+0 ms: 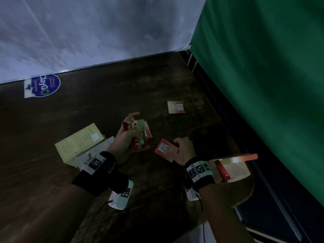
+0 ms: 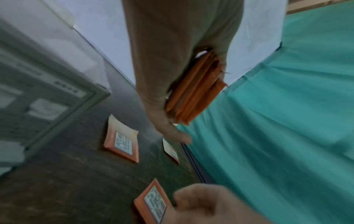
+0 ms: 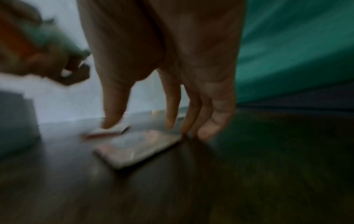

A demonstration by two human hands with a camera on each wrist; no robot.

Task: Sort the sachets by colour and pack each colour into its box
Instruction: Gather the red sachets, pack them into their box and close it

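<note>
My left hand is raised over the middle of the table and grips a stack of red sachets, their edges showing between thumb and fingers. My right hand reaches down to a red sachet lying flat on the table. In the right wrist view its fingers are straight, with the tips at that sachet's far edge. Another red sachet lies alone farther back. One more lies under my left hand. An open red box with red sachets standing inside sits by my right wrist.
A pale yellow box and a white box lie left of my left wrist. A green cloth hangs along the table's right edge, and a white sheet along the back. A round blue sticker is at back left.
</note>
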